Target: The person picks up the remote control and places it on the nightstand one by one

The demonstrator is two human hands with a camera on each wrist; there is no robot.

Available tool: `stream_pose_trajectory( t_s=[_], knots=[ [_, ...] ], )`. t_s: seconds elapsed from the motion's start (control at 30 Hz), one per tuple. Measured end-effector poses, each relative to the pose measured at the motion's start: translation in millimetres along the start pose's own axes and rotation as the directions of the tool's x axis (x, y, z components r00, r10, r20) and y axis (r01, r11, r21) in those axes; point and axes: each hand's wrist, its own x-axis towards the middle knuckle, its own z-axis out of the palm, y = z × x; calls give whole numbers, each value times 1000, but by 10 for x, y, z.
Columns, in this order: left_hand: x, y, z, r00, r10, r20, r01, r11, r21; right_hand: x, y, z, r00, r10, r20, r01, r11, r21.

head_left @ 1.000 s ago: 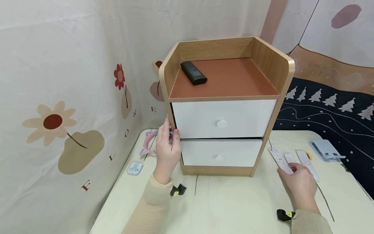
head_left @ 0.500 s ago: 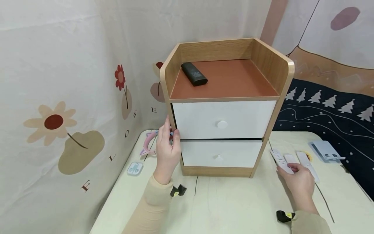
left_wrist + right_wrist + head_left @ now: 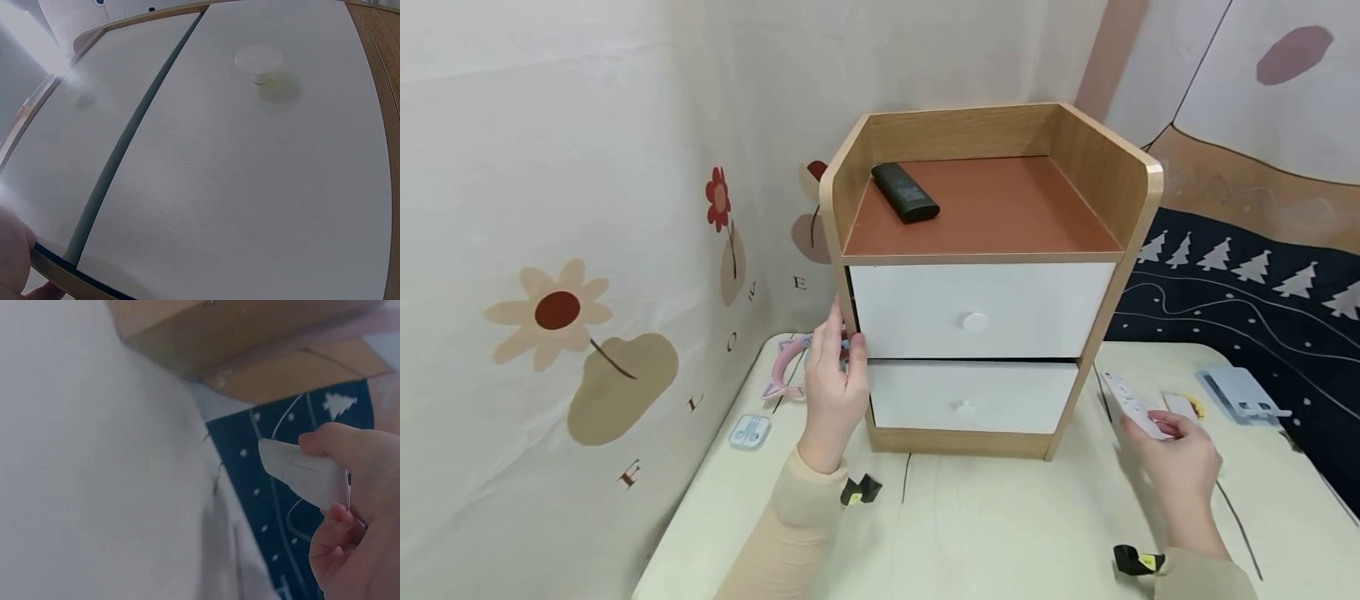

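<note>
My left hand (image 3: 837,396) rests against the left side of a small wooden cabinet (image 3: 958,442) with two white drawers, its fingers nearly straight along the side panel and the thumb at the front edge. The upper drawer (image 3: 910,312) and lower drawer (image 3: 917,396) each have a round white knob. To the cabinet's right, my right hand (image 3: 1183,462) pinches a white remote control (image 3: 1126,398) with small buttons, its far end tipped up. The right wrist view shows the plain white remote (image 3: 300,472) between thumb and fingers. Another white remote (image 3: 1182,407) lies partly hidden behind this hand.
A black power bank (image 3: 906,193) lies on the cabinet's brown top. Left of the cabinet are a pink headband (image 3: 782,367) and a small earphone case (image 3: 749,432). A pale blue-grey box-like item (image 3: 1243,393) sits at the table's right, near the dark curtain (image 3: 1247,312).
My right hand has raised the buttoned remote slightly from the table. The small white piece beside it no longer shows in its former place. My left hand stays on the cabinet.
</note>
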Motion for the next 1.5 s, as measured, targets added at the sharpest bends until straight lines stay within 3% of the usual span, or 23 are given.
stream_pose_trajectory(
  t_s=[0.17,0.43,0.5,0.73,0.97,1.0,1.03,1.07,1.2,1.23,1.27,1.33,1.4,1.5],
  knots=[
    [-14,6,18,1000,-1,3,1,1000,-9,-109,-138,-115,992,-89,-85,89,996,-2],
    [3,23,21,1000,7,-2,-7,1000,-10,-418,-477,-355,958,-147,-248,188,970,152],
    [4,21,24,1000,10,-2,-10,1000,-10,-524,-570,-437,941,-157,-299,220,956,193],
    [2,22,26,1000,10,2,-10,1000,-13,-911,-875,-715,853,-240,-464,395,877,273],
    [1,31,22,1000,-3,16,3,1000,-14,-1355,-1227,-928,782,-357,-511,531,811,246],
    [-1,35,19,1000,-7,19,7,1000,-14,-1413,-1283,-943,772,-369,-517,556,788,267],
    [-2,36,18,1000,-12,25,13,1000,-15,-1466,-1342,-953,759,-384,-526,593,742,312],
    [-4,37,16,999,-17,30,17,1000,-17,-1518,-1411,-957,746,-397,-534,629,682,373],
    [-2,43,12,999,-28,41,29,999,-21,-1624,-1726,-919,674,-474,-566,737,386,555],
    [0,45,9,999,-28,41,29,999,-22,-1626,-1815,-898,655,-502,-566,748,325,578],
    [2,46,6,999,-27,37,27,999,-22,-1619,-1906,-878,639,-531,-557,756,301,581],
    [3,45,-3,999,-26,33,27,999,-20,-1581,-2082,-838,606,-593,-530,780,315,540],
    [-1,37,-7,999,-23,28,24,1000,-16,-1530,-2273,-787,587,-643,-492,798,355,488],
    [-20,20,-12,999,-29,26,30,999,-12,-1417,-2596,-713,585,-704,-403,809,466,358]
  ],
)
